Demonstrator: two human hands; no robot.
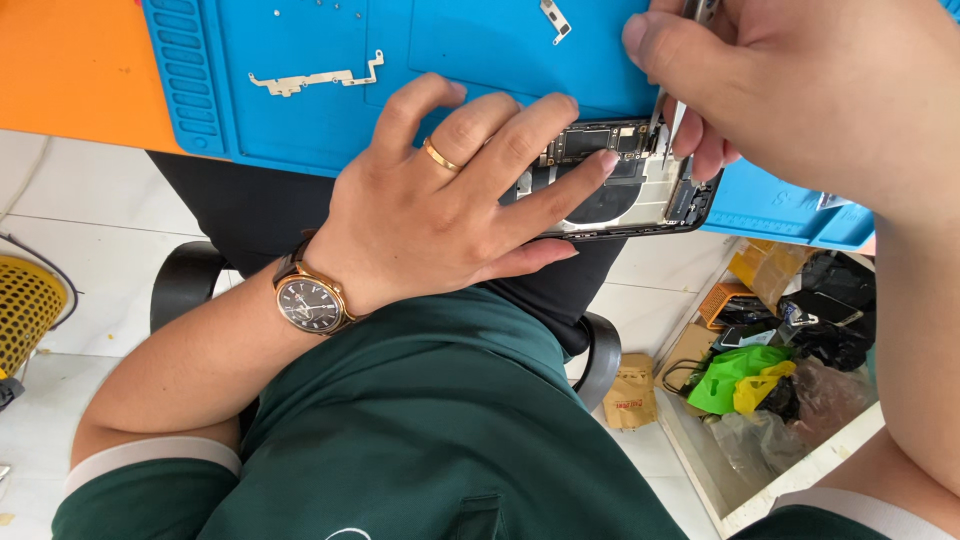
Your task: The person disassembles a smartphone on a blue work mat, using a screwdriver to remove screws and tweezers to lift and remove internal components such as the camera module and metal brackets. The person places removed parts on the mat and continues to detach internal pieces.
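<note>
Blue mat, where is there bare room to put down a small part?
The blue mat is bare between the long metal bracket and the small bracket. It is crowded at its near edge, where the left hand and right hand work on the opened phone.

tan pouch (630,392) – floor | green bag (735,372) – box (790,470)

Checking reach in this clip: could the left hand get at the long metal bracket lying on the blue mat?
Probably yes. The left hand rests flat on the opened phone, and the metal bracket lies just beyond its fingers on the blue mat, with nothing between them.
</note>
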